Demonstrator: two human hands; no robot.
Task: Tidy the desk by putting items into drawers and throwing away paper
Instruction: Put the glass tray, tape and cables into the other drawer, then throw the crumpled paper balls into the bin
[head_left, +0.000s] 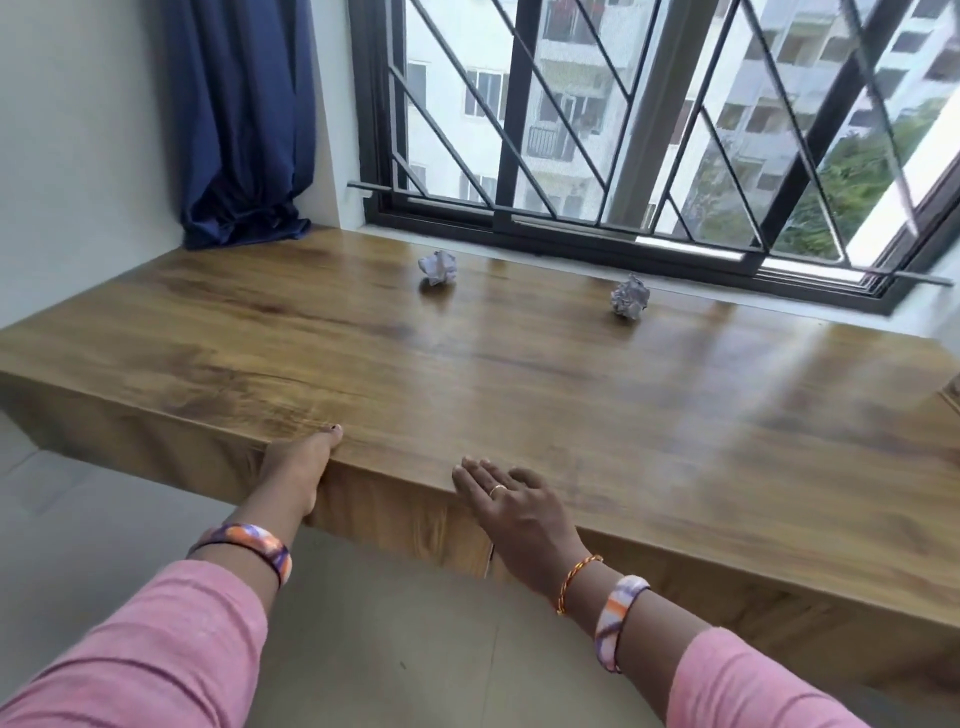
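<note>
Wooden tabletop (467, 364), brown grain, glossy, set under a barred window (623, 130). Left hand (296, 473): flat against the front edge, thumb hooked over the top, fingers hidden below; seemingly pressing the drawer front (395, 504), whether it grips anything I cannot tell. Right hand (514, 499): fingers straight and spread, resting on the same edge, holding nothing; likely pushing the drawer home. Two crumpled white paper balls, left one (438, 267) and right one (629, 297), lie well apart near the window, both far from the hands and not yet thrown away. Dark blue curtain (244, 124) bunched on the far left corner. Nothing stands between hands and paper.
</note>
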